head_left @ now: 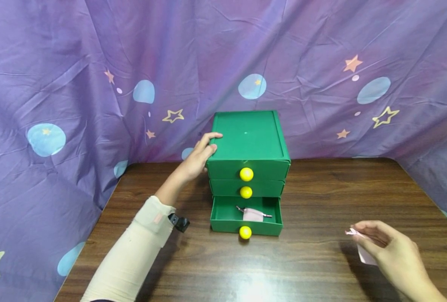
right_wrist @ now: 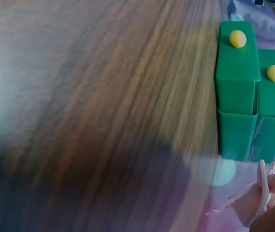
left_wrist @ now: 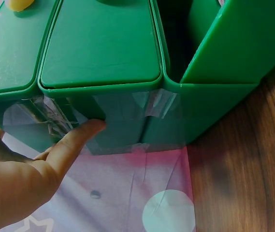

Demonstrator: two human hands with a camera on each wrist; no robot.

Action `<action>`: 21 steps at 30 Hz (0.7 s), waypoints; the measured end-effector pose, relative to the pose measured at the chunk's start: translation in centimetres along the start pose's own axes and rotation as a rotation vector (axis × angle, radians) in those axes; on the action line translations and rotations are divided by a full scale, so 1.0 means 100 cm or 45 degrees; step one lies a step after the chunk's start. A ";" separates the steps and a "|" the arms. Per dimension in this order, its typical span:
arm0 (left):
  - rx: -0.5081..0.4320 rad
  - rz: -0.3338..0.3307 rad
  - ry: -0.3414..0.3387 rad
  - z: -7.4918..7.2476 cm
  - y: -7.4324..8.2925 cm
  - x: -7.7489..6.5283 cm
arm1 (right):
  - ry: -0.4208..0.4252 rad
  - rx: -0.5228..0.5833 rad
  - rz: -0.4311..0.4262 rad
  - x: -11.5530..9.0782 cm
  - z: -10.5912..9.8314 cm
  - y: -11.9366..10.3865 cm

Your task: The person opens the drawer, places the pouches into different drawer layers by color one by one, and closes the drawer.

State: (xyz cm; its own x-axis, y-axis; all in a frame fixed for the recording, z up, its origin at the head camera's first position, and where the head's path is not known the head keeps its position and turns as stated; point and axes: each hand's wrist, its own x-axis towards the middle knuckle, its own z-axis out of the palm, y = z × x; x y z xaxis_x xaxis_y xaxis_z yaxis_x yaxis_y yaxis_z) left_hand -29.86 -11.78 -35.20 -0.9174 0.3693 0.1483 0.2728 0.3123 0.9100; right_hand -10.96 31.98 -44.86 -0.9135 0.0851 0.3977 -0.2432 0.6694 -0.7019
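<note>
A small green cabinet [head_left: 246,138] with three drawers stands on the table, each drawer bearing a yellow knob. The bottom drawer [head_left: 223,226] is pulled out, and a small pale-pink drawstring pouch [head_left: 252,214] lies in it. My left hand [head_left: 197,160] rests against the cabinet's left side, fingertips at the top edge; in the left wrist view a digit presses the taped side wall [left_wrist: 123,125]. Off to the right, over the table, my right hand [head_left: 391,247] pinches another pale-pink drawstring pouch [head_left: 367,255], its cord end sticking out past the fingers.
The wooden table [head_left: 321,201] reaches back to a purple curtain [head_left: 306,50] printed with stars and planets, close behind the cabinet. A black strap piece [head_left: 179,222] sits on the left wrist. The upper two drawers are closed.
</note>
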 end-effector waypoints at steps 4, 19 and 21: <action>0.016 0.011 0.001 0.000 0.000 0.000 | -0.002 0.041 -0.033 0.004 0.006 -0.006; -0.008 -0.003 -0.002 0.000 0.000 0.000 | -0.027 0.067 -0.098 0.019 0.029 -0.027; 0.004 0.001 -0.001 0.000 0.000 0.000 | -0.031 0.072 -0.100 0.021 0.032 -0.031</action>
State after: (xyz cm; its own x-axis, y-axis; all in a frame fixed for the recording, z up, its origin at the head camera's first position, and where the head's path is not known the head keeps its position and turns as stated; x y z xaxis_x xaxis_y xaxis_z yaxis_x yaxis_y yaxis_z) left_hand -29.86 -11.79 -35.21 -0.9169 0.3702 0.1489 0.2747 0.3149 0.9085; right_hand -13.15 27.77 -43.76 -0.8983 0.0156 0.4392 -0.3320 0.6306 -0.7015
